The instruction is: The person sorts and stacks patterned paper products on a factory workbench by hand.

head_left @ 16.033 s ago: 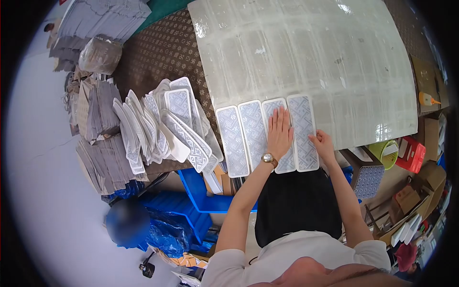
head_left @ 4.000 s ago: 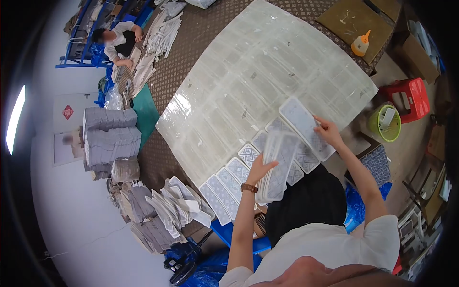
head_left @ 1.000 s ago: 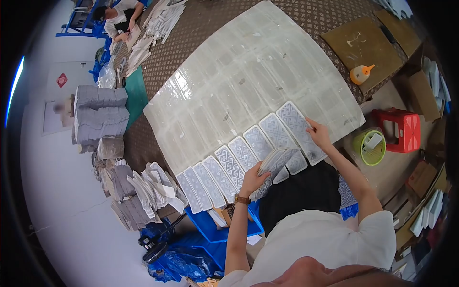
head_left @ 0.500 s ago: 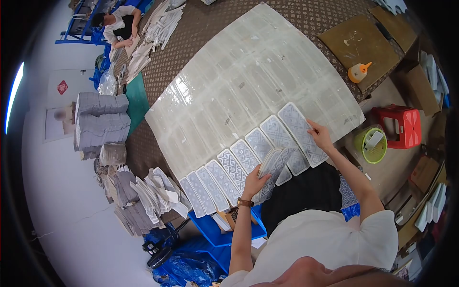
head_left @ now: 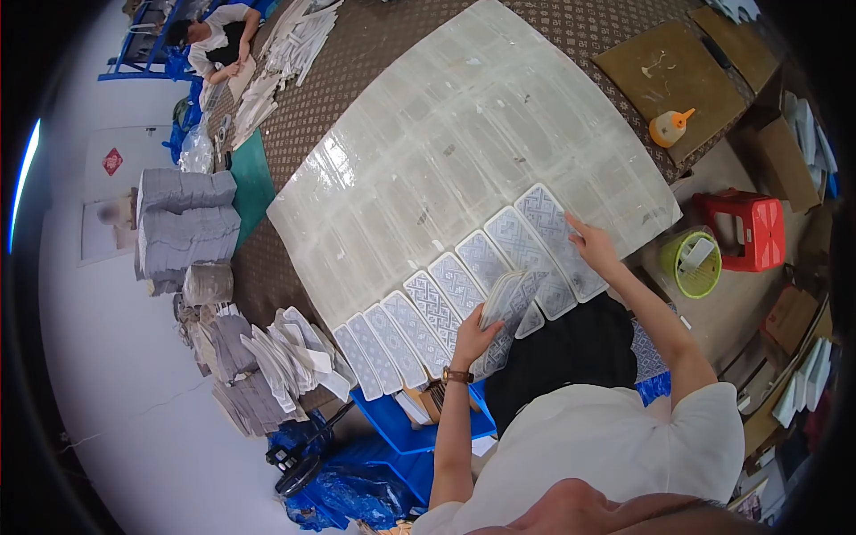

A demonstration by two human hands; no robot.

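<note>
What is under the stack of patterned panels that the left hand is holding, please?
Under the stack, held by the left hand, lies part of a row of patterned panels: some far ends show beyond it, and one near corner shows too. The parts directly beneath are hidden.

You've one view: wide fisheye on your head, facing forward and down past your shirt (head_left: 597, 437), near your left hand (head_left: 477, 339) and right hand (head_left: 595, 247), co-worker (head_left: 223, 46) far left.

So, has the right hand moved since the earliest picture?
Yes: against the glossy sheet, the right hand has moved rightward along the sheet's near edge, closer to its right-hand corner.
</note>
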